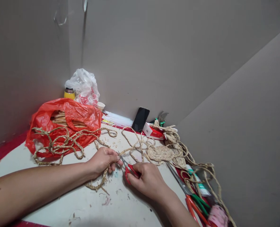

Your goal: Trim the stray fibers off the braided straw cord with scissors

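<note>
My right hand (146, 179) is closed round the red handles of a small pair of scissors (128, 171), whose blades point up and left. The blade tips reach to the fingers of my left hand (105, 160), which pinch a braided straw rope (103, 181) over the white board. Part of that rope curls below my left hand; just where it runs between the fingers is hidden. Loose loops of rope (140, 145) lie beyond the blades, beside a flat oval coil of the same rope (160, 153).
A red plastic bag (88, 115) with straw stalks stands at the left, more braided rope (66, 138) across it. A phone (140, 119) leans on the back wall. Large orange-handled shears (189, 201) and tangled rope (208, 170) lie at the right edge of the white board (83, 208).
</note>
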Demonstrator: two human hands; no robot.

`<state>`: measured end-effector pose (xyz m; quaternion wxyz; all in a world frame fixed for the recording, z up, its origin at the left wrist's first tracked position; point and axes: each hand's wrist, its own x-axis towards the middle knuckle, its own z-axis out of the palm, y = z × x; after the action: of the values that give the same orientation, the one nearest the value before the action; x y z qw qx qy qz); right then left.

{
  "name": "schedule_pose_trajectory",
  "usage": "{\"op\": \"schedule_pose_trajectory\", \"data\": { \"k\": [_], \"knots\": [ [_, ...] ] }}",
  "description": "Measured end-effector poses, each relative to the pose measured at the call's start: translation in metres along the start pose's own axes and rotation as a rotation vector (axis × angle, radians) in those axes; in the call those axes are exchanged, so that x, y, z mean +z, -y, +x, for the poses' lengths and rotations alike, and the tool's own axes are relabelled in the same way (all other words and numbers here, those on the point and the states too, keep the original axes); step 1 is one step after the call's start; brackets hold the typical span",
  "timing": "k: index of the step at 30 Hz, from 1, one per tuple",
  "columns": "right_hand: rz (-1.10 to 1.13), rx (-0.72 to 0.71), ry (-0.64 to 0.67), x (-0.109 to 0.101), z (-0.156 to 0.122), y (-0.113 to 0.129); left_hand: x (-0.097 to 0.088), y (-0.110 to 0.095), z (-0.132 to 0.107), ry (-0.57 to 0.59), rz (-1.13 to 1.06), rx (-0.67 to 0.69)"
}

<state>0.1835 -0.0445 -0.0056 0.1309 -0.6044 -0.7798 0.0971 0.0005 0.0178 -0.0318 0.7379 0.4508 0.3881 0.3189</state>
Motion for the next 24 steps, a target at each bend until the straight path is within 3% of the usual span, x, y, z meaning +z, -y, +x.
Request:
{"op": "schedule_pose_trajectory", "data": {
  "k": [14, 24],
  "knots": [
    [0.298, 0.012, 0.031, 0.009, 0.003, -0.019, -0.002, 0.000, 0.002, 0.019, -0.085, -0.013],
    [0.419, 0.042, -0.149, 0.023, 0.007, -0.027, -0.003, -0.007, 0.004, 0.038, -0.149, -0.031]
  ]
}}
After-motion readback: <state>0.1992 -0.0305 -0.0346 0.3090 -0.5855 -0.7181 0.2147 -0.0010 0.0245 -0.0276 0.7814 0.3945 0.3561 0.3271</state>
